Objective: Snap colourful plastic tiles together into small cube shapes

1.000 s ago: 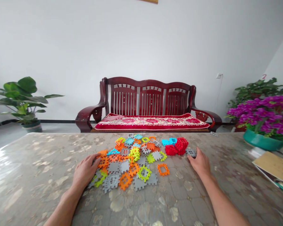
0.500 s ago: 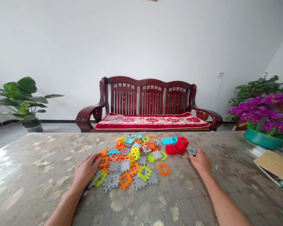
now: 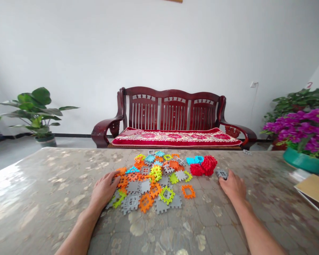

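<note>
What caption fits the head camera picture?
Two hands, left and right, rest beside colourful toy tiles on a table.

A dark wooden bench (image 3: 172,115) with a red cushion (image 3: 177,137) stands beyond the table (image 3: 42,198), potted plants (image 3: 35,113) flanking it

Home living room: wooden bench (image 3: 172,122), houseplants (image 3: 37,109)

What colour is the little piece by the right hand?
Grey. The piece lies at the right hand's fingertips, beside the red pieces; the head view shows it.
</note>
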`<state>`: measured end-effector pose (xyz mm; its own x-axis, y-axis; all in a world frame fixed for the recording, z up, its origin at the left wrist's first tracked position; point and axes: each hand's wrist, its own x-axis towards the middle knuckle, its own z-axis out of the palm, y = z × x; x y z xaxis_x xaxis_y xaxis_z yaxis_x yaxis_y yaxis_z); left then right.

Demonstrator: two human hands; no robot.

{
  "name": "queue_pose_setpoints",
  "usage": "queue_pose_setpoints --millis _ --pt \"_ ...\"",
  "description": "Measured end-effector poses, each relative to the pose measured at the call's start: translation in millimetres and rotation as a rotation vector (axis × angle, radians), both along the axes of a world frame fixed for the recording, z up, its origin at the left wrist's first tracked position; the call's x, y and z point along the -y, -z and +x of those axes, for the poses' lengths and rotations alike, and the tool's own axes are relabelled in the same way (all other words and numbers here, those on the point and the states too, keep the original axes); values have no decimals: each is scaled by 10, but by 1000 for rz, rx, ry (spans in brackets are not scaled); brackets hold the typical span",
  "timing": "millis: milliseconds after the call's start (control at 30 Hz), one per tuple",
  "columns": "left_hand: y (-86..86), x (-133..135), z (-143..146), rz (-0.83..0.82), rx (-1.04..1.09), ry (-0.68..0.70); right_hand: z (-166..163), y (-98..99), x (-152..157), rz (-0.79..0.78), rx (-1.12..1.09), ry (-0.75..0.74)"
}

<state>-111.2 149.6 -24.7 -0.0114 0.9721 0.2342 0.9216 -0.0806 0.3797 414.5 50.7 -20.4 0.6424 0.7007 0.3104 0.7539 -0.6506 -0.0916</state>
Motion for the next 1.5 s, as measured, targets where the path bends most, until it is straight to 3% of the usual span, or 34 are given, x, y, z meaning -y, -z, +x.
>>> queue_pose_setpoints --millis 533,867,1067,1267,1400,1500 --pt "45 10 117 -13 3 139 2 0 61 97 -72 -6" --pt "35 92 328 -101 -166 59 24 14 70 119 -100 -25" --pt "56 135 505 -54 -121 25 23 15 13 94 -87 -49" --pt "-26 47 320 -13 53 -46 31 55 -9 63 -59 -63" --pt "-34 -2 120 -39 43 -176 51 81 -16 35 -51 -67" --pt "1 -1 63 -74 1 -154 71 105 -28 40 -31 -88"
